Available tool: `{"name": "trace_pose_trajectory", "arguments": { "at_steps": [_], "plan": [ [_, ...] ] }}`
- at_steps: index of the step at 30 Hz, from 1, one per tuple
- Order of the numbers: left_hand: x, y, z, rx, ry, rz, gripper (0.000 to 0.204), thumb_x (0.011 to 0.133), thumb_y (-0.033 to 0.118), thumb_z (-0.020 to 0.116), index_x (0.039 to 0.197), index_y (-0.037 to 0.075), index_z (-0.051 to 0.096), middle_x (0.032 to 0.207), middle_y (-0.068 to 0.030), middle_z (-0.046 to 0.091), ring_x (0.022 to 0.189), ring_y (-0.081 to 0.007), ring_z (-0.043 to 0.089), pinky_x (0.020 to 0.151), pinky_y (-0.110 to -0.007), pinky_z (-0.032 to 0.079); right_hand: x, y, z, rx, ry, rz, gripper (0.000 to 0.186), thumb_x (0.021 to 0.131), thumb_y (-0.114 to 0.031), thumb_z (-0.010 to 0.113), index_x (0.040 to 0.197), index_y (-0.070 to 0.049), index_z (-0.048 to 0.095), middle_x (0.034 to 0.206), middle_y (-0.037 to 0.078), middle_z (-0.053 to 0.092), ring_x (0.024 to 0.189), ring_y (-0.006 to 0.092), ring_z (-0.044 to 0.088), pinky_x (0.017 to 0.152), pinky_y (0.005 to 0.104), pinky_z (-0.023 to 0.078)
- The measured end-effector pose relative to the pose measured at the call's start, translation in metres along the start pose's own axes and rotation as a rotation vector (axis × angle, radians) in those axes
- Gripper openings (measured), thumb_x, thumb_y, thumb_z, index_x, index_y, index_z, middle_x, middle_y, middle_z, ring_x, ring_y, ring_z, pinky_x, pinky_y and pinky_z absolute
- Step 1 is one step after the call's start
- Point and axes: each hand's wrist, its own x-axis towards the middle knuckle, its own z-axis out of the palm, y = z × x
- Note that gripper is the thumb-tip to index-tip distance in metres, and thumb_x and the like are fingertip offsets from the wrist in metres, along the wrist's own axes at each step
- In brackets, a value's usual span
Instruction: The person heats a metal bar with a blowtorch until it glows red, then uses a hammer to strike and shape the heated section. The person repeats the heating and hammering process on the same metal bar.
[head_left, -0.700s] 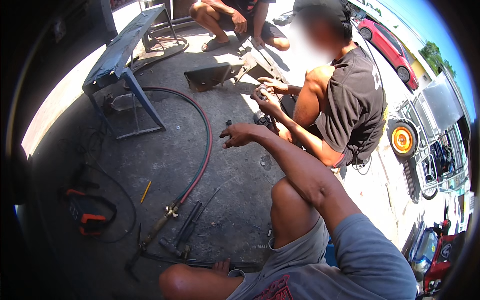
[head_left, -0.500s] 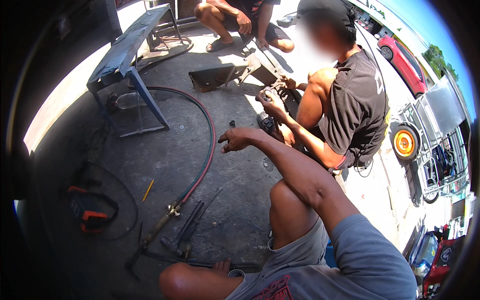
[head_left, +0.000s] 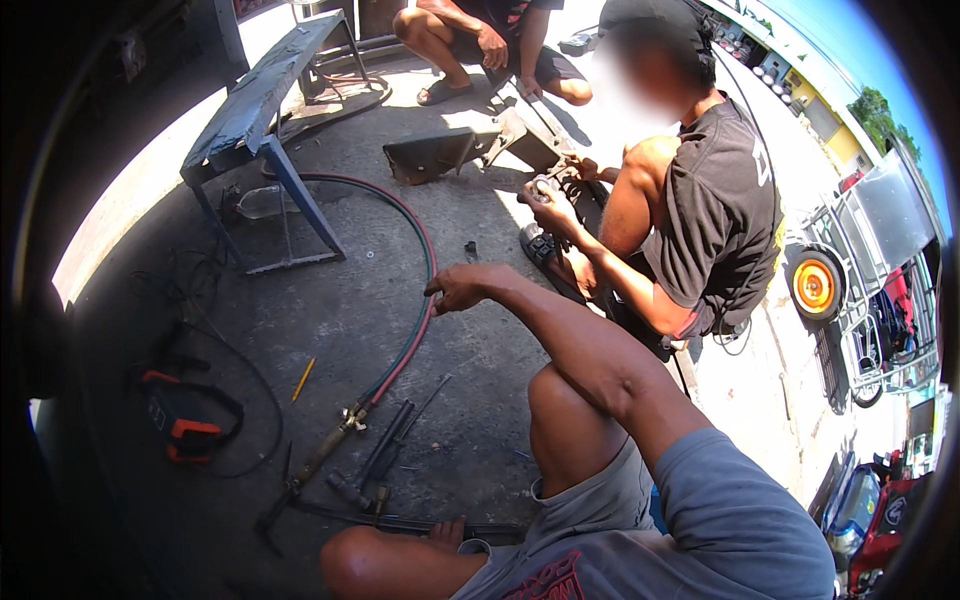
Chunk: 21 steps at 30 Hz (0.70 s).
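Note:
My right hand (head_left: pixel 455 287) reaches out over the concrete floor, fingers loosely bent and apart, its fingertips beside or over the paired red and green hose (head_left: pixel 422 244); I cannot tell if they touch it. That hose runs to a brass cutting torch (head_left: pixel 325 455) near my bare foot. Dark metal bars (head_left: pixel 385 445) and a yellow pencil-like stick (head_left: pixel 303 380) lie close by. My left hand is out of sight. A squatting co-worker (head_left: pixel 720 210) holds a small metal piece (head_left: pixel 545 192) in both hands, over a dark steel frame (head_left: pixel 430 155).
A grey metal bench (head_left: pixel 250 110) with a plastic bottle (head_left: pixel 260 203) beneath stands at left. An orange-and-black machine (head_left: pixel 185 430) and cables lie left of the torch. Another person (head_left: pixel 445 45) squats behind. A metal frame with an orange wheel (head_left: pixel 815 285) is at right.
My right hand has moved slightly left and down, from beside the hose to right at it. The scene has shifted slightly in view; the co-worker's hands stay around the piece.

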Motion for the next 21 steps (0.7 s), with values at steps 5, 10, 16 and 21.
{"name": "trace_pose_trajectory", "arguments": {
  "at_steps": [5,10,16,21],
  "plan": [
    [-0.007,0.016,-0.024,-0.070,-0.037,-0.080,0.111,0.081,0.065,0.068,0.163,0.005,0.025,0.132,-0.0147,0.049,0.127,-0.0332,0.045,0.101,-0.052,0.041,0.005,0.002,0.006,0.042,-0.009,0.022,0.066,0.097,-0.044,0.065,0.151,-0.007,0.054,0.143,0.021,0.063,0.132,0.0382,0.059,0.110,0.0462,0.048],
    [-0.009,0.022,-0.031,-0.150,0.191,-0.090,0.088,0.088,0.053,0.069,0.156,0.006,0.040,0.125,-0.0158,0.054,0.123,-0.0356,0.050,0.100,-0.053,0.043,0.014,0.005,0.012,0.004,-0.019,0.007,0.066,0.098,-0.045,0.066,0.150,-0.006,0.055,0.143,0.022,0.063,0.132,0.0385,0.060,0.109,0.0471,0.048],
    [0.002,0.016,-0.051,-0.162,0.263,-0.155,0.086,0.089,0.053,0.069,0.155,0.006,0.041,0.125,-0.0159,0.054,0.123,-0.0359,0.050,0.100,-0.053,0.043,0.015,-0.001,0.014,-0.051,0.012,-0.048,0.066,0.097,-0.047,0.066,0.148,-0.007,0.056,0.138,0.021,0.066,0.130,0.0383,0.061,0.108,0.0464,0.049],
    [0.009,0.014,-0.071,-0.184,0.295,-0.188,0.085,0.089,0.052,0.069,0.155,0.006,0.041,0.125,-0.0160,0.055,0.123,-0.0361,0.050,0.100,-0.054,0.043,0.005,-0.013,0.013,-0.038,-0.011,-0.028,0.064,0.096,-0.043,0.067,0.148,-0.006,0.057,0.140,0.021,0.064,0.131,0.0385,0.060,0.109,0.0456,0.048]
  ]
}}
